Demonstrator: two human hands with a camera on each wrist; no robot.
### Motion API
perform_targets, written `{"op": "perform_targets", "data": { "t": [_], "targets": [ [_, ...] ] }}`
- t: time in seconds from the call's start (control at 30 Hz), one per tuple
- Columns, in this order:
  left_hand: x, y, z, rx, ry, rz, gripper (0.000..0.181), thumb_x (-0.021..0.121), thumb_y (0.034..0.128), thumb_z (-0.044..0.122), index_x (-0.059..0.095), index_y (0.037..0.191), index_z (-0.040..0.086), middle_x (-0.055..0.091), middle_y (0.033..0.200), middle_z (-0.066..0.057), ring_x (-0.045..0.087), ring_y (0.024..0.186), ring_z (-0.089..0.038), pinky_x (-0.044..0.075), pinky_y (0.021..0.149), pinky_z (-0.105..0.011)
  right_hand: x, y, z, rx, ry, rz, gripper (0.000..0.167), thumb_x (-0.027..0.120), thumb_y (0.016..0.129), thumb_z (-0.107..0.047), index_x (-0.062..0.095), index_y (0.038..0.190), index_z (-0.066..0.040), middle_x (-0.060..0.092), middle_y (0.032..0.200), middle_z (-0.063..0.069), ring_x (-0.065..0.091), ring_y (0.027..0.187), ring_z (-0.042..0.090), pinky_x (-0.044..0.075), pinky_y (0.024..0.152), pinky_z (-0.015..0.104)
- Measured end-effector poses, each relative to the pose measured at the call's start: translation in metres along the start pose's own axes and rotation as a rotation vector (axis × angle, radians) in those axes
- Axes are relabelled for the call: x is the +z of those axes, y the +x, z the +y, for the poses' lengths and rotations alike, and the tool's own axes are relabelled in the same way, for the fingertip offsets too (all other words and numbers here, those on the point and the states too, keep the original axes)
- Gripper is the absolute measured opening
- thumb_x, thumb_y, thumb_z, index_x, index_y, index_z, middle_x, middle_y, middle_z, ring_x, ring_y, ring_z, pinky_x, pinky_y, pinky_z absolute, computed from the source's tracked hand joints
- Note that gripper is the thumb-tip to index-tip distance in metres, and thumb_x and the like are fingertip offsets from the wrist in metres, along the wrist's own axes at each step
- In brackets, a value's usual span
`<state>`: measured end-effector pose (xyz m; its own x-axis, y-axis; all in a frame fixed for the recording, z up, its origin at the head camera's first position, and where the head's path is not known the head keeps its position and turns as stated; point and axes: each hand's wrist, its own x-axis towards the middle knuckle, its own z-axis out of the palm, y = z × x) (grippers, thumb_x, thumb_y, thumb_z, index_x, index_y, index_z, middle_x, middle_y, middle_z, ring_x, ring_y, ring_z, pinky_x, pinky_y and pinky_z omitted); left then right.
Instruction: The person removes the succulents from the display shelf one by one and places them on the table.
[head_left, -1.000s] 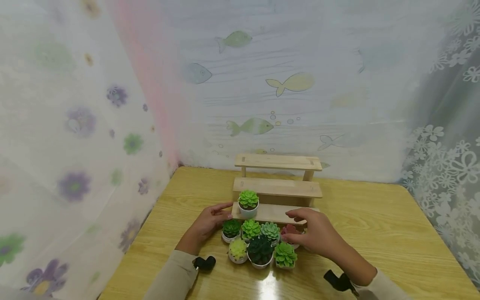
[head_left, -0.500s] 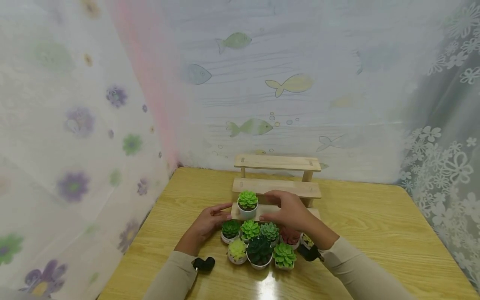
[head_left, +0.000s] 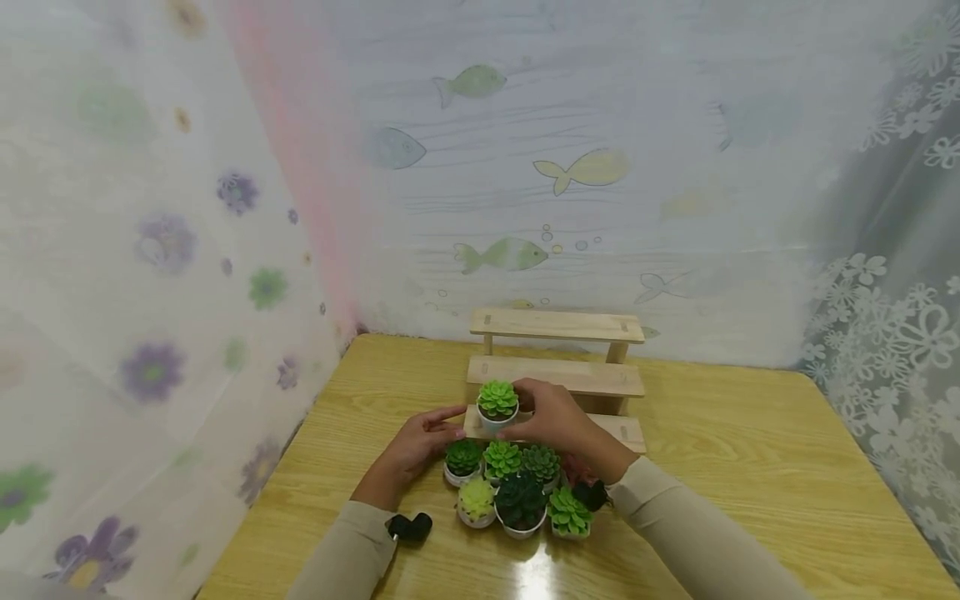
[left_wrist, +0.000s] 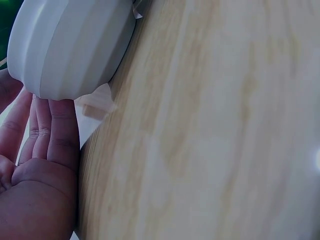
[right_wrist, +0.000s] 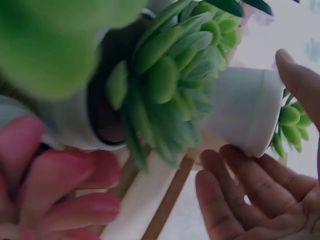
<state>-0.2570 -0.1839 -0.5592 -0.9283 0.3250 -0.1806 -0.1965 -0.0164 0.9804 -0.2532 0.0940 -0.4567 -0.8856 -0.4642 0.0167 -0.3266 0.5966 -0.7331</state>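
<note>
A bright green potted succulent (head_left: 497, 402) in a white pot stands on the left part of the lowest tier (head_left: 617, 429) of a wooden plant stand. My right hand (head_left: 558, 421) holds this pot from the right, thumb in front and fingers behind; in the right wrist view, the thumb and fingertips flank the white pot (right_wrist: 242, 107). At the left end of that tier, my left hand (head_left: 422, 442) touches the wood with nearly straight fingers. In the left wrist view, those fingers (left_wrist: 62, 130) extend behind a ribbed white pot (left_wrist: 75, 47).
Several potted succulents crowd before the stand, including a dark green one (head_left: 520, 500), a yellow-green one (head_left: 476, 498) and a red one (head_left: 576, 469) partly hidden by the right arm. The middle tier (head_left: 555, 375) and top tier (head_left: 555, 323) rise behind, near a fish-patterned curtain (head_left: 570, 208).
My right hand has moved left from beside the red succulent, over the lowest tier, to the bright green succulent's pot. The left hand and that pot stay in place.
</note>
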Motion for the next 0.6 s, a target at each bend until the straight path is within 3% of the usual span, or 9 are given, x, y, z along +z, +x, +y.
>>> {"op": "perform_targets", "data": {
  "t": [0.33, 0.6],
  "targets": [
    [-0.0008, 0.0001, 0.0016, -0.003, 0.027, 0.0, 0.057, 0.072, 0.0978, 0.011, 0.054, 0.152, 0.009, 0.076, 0.114, -0.004, 0.071, 0.098, -0.012, 0.053, 0.073, -0.026, 0.0023, 0.0072, -0.0048, 0.038, -0.058, 0.055, 0.052, 0.093, 0.078, -0.036, 0.07, 0.12, -0.016, 0.073, 0.11, -0.002, 0.071, 0.103, 0.018, 0.059, 0.087, 0.04],
    [-0.0002, 0.0004, 0.0007, -0.004, 0.027, 0.002, 0.057, 0.073, 0.0975, 0.011, 0.054, 0.151, 0.009, 0.076, 0.112, -0.002, 0.071, 0.096, -0.012, 0.052, 0.071, -0.026, 0.0042, 0.0106, -0.0085, 0.064, -0.137, 0.079, 0.057, 0.092, 0.078, -0.043, 0.07, 0.121, -0.013, 0.073, 0.109, 0.0, 0.07, 0.098, 0.018, 0.059, 0.082, 0.038]
  ]
}}
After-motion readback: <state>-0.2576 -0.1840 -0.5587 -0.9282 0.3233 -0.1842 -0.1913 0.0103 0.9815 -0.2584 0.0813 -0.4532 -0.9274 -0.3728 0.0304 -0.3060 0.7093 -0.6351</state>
